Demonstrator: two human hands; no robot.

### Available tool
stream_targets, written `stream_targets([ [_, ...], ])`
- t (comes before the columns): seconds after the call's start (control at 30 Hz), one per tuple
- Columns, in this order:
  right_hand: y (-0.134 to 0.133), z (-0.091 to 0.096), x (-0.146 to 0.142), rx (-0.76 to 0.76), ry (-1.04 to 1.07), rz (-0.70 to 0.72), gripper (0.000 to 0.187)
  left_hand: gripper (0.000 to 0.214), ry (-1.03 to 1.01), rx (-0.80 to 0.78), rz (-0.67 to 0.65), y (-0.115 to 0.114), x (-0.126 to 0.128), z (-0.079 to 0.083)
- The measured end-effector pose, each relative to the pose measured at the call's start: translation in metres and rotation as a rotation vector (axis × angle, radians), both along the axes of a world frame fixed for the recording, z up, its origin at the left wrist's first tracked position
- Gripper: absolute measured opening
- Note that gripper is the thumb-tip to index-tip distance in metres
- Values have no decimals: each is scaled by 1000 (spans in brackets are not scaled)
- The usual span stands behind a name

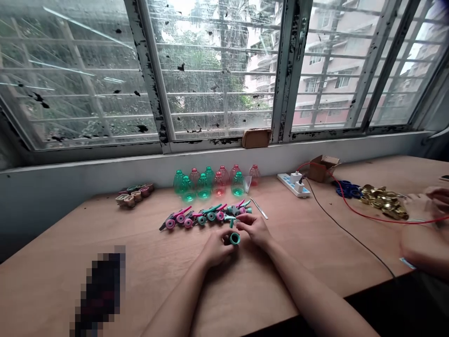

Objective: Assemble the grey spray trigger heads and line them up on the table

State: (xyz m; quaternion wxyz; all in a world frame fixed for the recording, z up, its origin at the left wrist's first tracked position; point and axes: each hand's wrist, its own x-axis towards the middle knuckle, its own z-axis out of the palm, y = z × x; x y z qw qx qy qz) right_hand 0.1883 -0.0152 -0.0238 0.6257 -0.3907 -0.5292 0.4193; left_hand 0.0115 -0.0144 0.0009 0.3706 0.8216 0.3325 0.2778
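Note:
Both my hands meet at the middle of the wooden table [105, 281]. My left hand [216, 246] is curled around a small teal ring-shaped plastic part [235, 238], which points toward me. My right hand [253, 229] pinches the top of the same teal part with its fingertips. Just beyond my hands lies a row of assembled pink and teal plastic pieces [205, 216]. Behind that row stands a cluster of small green and red transparent bottle-shaped shells [213, 182].
A small pile of pink and beige parts [134, 194] lies at far left, and a metal tool [259, 208] beside the row. A white power strip [293, 184] with red and black cables, a cardboard box [321, 167], blue rings [347, 188] and gold parts [384, 201] lie at the right, where another person's hands [426, 206] work.

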Motion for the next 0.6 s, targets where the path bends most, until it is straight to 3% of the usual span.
stream_targets([
  [0.1, 0, 0, 0, 7, 0, -3, 31, 31, -4, -4, -6, -2, 0, 2],
  [0.27, 6, -4, 5, 37, 54, -149, 32, 26, -10, -9, -2, -2, 0, 3],
  [0.6, 0, -2, 2, 18, -63, -118, 30, 28, -22, 4, -26, -3, 0, 3],
])
